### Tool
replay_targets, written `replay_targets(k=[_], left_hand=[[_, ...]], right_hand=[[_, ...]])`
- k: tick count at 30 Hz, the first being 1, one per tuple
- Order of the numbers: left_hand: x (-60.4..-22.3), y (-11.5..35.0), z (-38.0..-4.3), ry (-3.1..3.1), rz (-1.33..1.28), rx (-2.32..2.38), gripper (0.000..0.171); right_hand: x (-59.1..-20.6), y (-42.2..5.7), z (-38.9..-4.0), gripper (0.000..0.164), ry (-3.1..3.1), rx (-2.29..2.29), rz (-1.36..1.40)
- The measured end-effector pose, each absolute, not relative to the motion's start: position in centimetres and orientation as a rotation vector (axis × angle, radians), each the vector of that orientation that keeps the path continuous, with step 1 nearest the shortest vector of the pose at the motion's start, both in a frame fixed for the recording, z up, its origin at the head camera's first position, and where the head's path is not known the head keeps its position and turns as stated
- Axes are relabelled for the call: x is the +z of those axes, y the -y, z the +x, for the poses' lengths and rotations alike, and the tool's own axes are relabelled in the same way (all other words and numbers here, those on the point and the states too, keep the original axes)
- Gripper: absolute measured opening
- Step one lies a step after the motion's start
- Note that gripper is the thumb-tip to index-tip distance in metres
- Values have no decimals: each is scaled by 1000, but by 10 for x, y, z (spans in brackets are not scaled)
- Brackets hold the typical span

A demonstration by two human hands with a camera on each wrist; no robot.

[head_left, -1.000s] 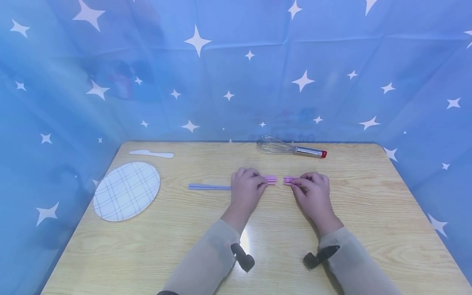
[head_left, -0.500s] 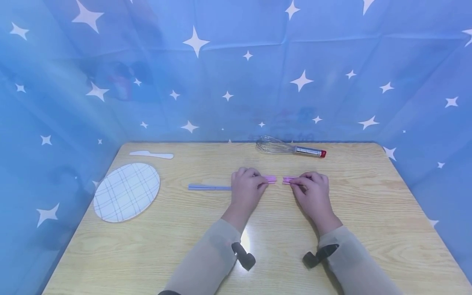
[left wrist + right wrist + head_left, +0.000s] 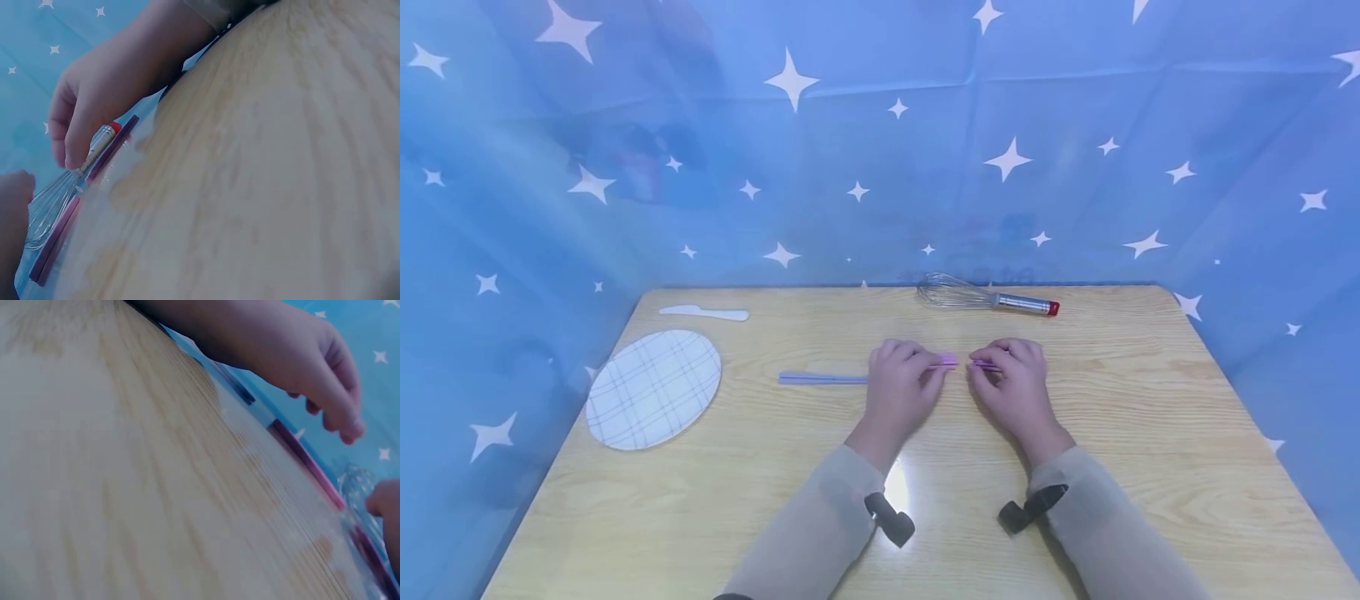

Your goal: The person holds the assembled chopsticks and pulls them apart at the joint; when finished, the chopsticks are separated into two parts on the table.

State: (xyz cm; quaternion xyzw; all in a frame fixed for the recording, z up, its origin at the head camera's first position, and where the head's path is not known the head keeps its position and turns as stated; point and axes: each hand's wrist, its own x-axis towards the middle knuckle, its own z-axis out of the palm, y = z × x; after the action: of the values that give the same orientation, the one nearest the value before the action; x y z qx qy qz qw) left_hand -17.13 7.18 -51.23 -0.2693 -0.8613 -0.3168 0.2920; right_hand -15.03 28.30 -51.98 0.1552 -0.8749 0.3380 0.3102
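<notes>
My left hand is bent over short pink sticks lying on the wooden table. Its fingertips overlap them in the head view. In the right wrist view, however, the left fingertips appear raised above a pink stick. Opposite, my right hand curves over the left end of another set of pink sticks. From the left wrist, its thumb and fingers show just above a pink stick. Contact is unclear for both hands. Left of them lie thin blue chopsticks, partly hidden by my left hand.
A wire whisk with a red-tipped handle lies near the table's back edge. At the left are a white knife and a checked oval plate. A blue star-patterned curtain surrounds the table.
My right hand has shifted left over the near end of its pink sticks, closer to my left hand. The left hand has hardly moved. The head view has tilted slightly.
</notes>
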Motion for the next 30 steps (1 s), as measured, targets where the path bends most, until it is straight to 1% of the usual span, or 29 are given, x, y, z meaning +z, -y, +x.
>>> replay_targets(k=[4,8,13,19,30], left_hand=[[-507,-68,-171,2274,-716,-866,14],[-504,-59,-170,2264,-702,-877,10],[-506,-51,-172,2236,-698,-869,11],[-506,-43,-173,2241,-724,-833,12],[-505,-8,-180,2303,-714,-805,14]], right_hand=[[-519,-274,-156,11,2292,881,433],[-519,-265,-158,11,2338,886,429],[-518,-254,-159,14,2370,902,448],[-518,-242,-162,12,2378,907,473],[-517,-217,-166,8,2308,905,563]])
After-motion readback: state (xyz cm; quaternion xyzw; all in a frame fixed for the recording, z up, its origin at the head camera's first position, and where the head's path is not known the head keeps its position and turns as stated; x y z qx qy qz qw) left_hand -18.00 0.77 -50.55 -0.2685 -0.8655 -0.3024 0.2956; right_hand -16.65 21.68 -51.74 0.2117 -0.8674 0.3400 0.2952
